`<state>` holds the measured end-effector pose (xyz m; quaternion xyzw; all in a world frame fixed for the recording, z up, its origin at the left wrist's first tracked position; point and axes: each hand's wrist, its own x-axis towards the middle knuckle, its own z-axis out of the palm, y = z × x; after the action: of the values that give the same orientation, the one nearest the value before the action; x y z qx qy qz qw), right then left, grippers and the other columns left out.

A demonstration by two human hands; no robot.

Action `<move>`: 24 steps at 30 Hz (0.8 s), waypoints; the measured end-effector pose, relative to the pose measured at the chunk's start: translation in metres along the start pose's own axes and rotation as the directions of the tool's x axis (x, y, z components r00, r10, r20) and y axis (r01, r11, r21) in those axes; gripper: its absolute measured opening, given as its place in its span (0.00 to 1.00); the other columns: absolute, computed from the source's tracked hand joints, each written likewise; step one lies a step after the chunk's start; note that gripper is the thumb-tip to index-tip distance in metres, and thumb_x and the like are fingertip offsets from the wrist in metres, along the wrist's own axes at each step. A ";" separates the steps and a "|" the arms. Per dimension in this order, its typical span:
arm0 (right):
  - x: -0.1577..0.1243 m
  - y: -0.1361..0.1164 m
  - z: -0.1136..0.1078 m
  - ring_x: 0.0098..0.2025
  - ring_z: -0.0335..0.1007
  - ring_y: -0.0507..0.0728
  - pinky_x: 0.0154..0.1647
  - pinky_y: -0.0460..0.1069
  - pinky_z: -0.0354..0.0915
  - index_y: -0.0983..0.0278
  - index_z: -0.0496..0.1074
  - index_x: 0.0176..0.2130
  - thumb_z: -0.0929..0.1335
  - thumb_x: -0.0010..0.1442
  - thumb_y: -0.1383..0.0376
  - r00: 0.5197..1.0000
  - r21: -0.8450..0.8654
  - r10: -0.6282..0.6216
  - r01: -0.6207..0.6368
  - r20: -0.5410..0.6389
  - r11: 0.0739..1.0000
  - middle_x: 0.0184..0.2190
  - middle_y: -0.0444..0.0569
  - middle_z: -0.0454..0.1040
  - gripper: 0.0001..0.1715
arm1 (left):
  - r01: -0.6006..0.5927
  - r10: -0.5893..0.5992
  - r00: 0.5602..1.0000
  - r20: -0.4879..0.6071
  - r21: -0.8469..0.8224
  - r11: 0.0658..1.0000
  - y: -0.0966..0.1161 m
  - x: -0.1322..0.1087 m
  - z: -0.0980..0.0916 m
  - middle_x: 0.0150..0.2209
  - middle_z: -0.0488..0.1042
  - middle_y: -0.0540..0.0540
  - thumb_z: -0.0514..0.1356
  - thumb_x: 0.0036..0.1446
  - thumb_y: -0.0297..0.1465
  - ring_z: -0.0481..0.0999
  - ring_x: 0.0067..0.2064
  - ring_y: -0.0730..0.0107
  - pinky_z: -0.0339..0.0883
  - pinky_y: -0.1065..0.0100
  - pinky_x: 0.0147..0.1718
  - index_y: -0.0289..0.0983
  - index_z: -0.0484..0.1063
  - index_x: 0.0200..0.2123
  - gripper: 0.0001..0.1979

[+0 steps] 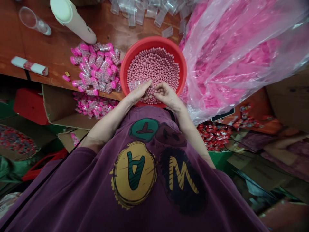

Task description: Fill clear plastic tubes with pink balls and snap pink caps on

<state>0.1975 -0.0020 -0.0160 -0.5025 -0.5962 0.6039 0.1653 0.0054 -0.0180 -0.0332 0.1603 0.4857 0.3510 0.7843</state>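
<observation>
A red plastic bowl holds a heap of small round pink beads. Over its near side, my left hand is curled with its fingers together around clear plastic tubes; one clear tube sticks out past the hand, above the beads. Close beside it, my right hand is closed, thumb and fingertips bent together at the left hand's fingers; anything between them is too small to make out. Left of the bowl lies a pile of bead-filled tubes with bright pink caps.
Empty clear tubes lie behind the bowl. A large plastic bag of pink pieces fills the right. A pale bottle, a clear cup and a white packet are at left. A cardboard box with capped tubes stands below the table edge.
</observation>
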 end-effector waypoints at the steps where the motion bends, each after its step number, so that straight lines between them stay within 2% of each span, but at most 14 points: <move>1: -0.001 -0.002 0.000 0.36 0.70 0.56 0.39 0.52 0.73 0.56 0.70 0.45 0.75 0.65 0.57 1.000 0.031 0.011 -0.011 0.005 0.999 0.35 0.43 0.74 0.13 | 0.000 0.000 1.000 -0.003 -0.003 1.000 0.000 0.001 0.000 0.26 0.72 0.48 0.66 0.68 0.60 0.75 0.28 0.69 0.59 0.72 0.26 0.39 0.76 0.43 0.28; 6: -0.005 -0.011 -0.003 0.29 0.65 0.54 0.31 0.51 0.68 0.55 0.69 0.44 0.75 0.67 0.51 0.998 0.086 0.049 -0.053 0.047 0.995 0.30 0.42 0.72 0.16 | -0.039 0.039 0.999 0.032 0.006 0.999 -0.002 0.000 -0.002 0.28 0.72 0.48 0.67 0.71 0.51 0.73 0.29 0.71 0.60 0.74 0.25 0.39 0.76 0.40 0.21; 11: -0.004 -0.006 -0.003 0.36 0.69 0.56 0.40 0.53 0.73 0.56 0.72 0.45 0.75 0.67 0.56 0.998 -0.042 -0.038 0.040 0.042 0.998 0.35 0.43 0.73 0.12 | -0.057 0.058 0.998 -0.003 0.049 0.997 -0.001 -0.005 -0.001 0.29 0.71 0.50 0.70 0.70 0.44 0.69 0.28 0.76 0.59 0.74 0.26 0.38 0.75 0.35 0.17; 14: -0.003 -0.004 -0.003 0.36 0.67 0.56 0.43 0.53 0.72 0.57 0.72 0.43 0.75 0.66 0.59 0.996 -0.088 -0.042 0.049 0.080 0.995 0.34 0.42 0.71 0.10 | -0.044 0.040 0.999 0.033 0.137 0.990 -0.001 -0.006 -0.003 0.26 0.70 0.50 0.65 0.74 0.44 0.67 0.26 0.76 0.54 0.74 0.25 0.37 0.75 0.33 0.19; 17: -0.004 -0.003 -0.002 0.36 0.67 0.55 0.42 0.53 0.71 0.56 0.69 0.40 0.75 0.65 0.58 0.998 -0.012 -0.025 0.026 0.054 1.000 0.34 0.42 0.70 0.13 | -0.058 0.049 0.997 0.063 0.143 0.988 0.000 -0.005 -0.003 0.27 0.71 0.49 0.62 0.75 0.43 0.67 0.26 0.76 0.54 0.74 0.24 0.37 0.74 0.32 0.20; 21: -0.005 -0.003 0.000 0.32 0.66 0.55 0.38 0.53 0.71 0.55 0.68 0.43 0.73 0.67 0.50 0.996 0.101 0.076 -0.080 0.044 0.992 0.31 0.40 0.70 0.15 | -0.033 0.029 0.999 0.044 0.075 0.997 0.003 -0.002 -0.005 0.28 0.73 0.50 0.68 0.69 0.44 0.68 0.27 0.76 0.56 0.74 0.23 0.38 0.74 0.33 0.17; 22: -0.005 -0.003 0.000 0.33 0.68 0.56 0.40 0.53 0.72 0.55 0.69 0.44 0.73 0.68 0.49 0.996 0.073 0.083 -0.085 0.026 0.994 0.31 0.41 0.71 0.16 | -0.013 0.012 1.000 0.018 0.043 0.999 0.004 -0.002 -0.006 0.27 0.73 0.50 0.68 0.68 0.45 0.68 0.27 0.76 0.58 0.74 0.23 0.38 0.74 0.33 0.17; 24: -0.006 0.000 -0.002 0.41 0.75 0.59 0.50 0.57 0.76 0.56 0.73 0.45 0.73 0.66 0.49 1.000 -0.051 0.023 -0.024 -0.014 0.998 0.37 0.45 0.78 0.16 | 0.030 -0.031 0.999 -0.022 -0.020 0.999 0.006 -0.003 -0.009 0.27 0.74 0.51 0.66 0.68 0.46 0.69 0.27 0.75 0.61 0.74 0.24 0.40 0.74 0.34 0.17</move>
<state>0.2019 -0.0055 -0.0136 -0.5177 -0.6044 0.5868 0.1494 -0.0057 -0.0163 -0.0318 0.1414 0.4935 0.3455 0.7855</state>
